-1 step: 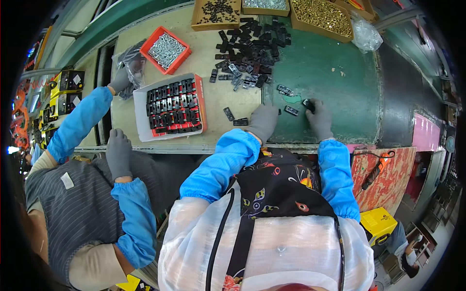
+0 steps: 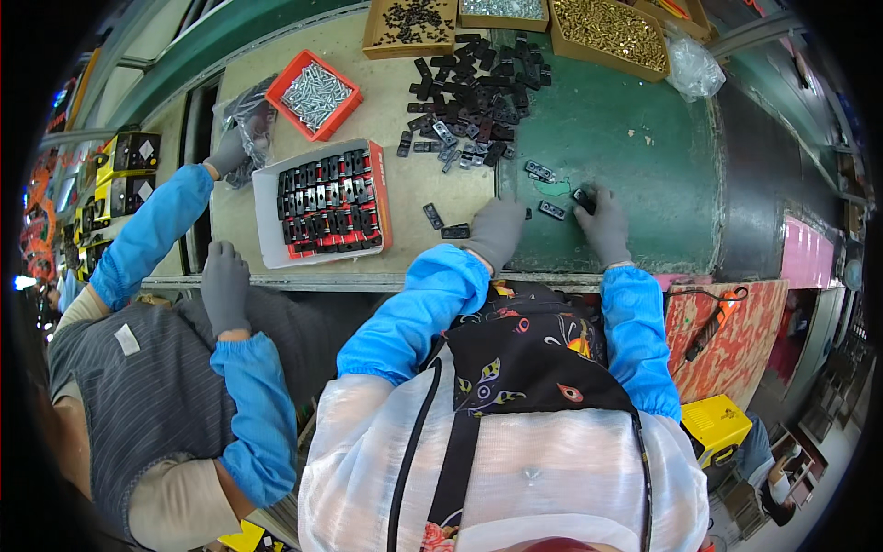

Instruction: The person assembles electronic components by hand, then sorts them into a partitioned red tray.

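Observation:
My right hand, in a grey glove, pinches a small black rectangular block just above the green part of the bench. Beside it lies a loose black block with round metal spots. A little farther off are more such blocks, close together. My left hand, also gloved, rests low over the bench; its fingers are mostly hidden. The end of a small dark piece shows at its right edge, and I cannot tell whether the hand touches it. Two black blocks lie to its left.
A heap of black blocks lies at the back middle. Boxes of brass-coloured parts and small black parts stand behind it. A red tray of screws and a carton of blocks stand left, near a co-worker's gloved hands.
My left hand has shifted very slightly left. My right hand has turned a little, with the black block still in its fingers. The co-worker's nearer hand has moved slightly.

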A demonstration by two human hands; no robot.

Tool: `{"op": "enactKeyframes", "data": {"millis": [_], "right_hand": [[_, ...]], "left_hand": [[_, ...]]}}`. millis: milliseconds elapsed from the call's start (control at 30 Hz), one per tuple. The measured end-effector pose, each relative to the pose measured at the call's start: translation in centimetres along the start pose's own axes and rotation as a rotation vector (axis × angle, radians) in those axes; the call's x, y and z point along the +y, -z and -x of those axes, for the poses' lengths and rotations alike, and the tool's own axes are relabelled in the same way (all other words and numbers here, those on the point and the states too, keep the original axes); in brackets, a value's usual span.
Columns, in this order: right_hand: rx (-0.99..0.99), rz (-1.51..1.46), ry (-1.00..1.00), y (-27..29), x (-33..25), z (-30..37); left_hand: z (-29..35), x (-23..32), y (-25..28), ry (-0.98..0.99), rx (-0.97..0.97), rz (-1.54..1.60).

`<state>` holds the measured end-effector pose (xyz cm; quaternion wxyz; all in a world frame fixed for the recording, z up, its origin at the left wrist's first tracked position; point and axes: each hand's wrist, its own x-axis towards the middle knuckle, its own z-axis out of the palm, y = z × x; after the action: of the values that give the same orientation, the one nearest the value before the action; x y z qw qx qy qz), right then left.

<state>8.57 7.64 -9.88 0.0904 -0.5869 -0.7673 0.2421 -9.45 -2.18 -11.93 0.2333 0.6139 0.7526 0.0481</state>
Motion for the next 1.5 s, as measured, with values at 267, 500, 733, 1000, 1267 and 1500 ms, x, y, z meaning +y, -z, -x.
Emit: {"op": "enactKeyframes", "data": {"millis": [267, 500, 733, 1000, 1267, 1500], "right_hand": [[-0.079, 0.189, 0.396, -0.4, -5.7, -4.2], [-0.153, 0.29, 0.442, -1.5, -4.9, -4.5], [-0.076, 0.237, 0.457, -0.4, -7.1, -3.5], [-0.03, 0.248, 0.562, -5.2, -10.2, -6.4], [-0.074, 0.26, 0.589, -3.2, -9.4, -8.9], [-0.337, 0.067, 0.363, -0.4, -5.7, -10.2]], "left_hand": [[0.6, -2.1, 5.5, 0.065, 0.113, 0.191], [-1.3, -7.5, 6.1, 0.367, 0.403, 0.141], [-1.2, -8.4, 4.2, 0.393, 0.353, 0.108], [-0.5, -8.4, 3.8, 0.319, 0.398, 0.205], [-4.0, -8.9, 5.5, 0.372, 0.346, 0.1], [-5.0, -9.4, 6.8, 0.474, 0.098, 0.098]]}}
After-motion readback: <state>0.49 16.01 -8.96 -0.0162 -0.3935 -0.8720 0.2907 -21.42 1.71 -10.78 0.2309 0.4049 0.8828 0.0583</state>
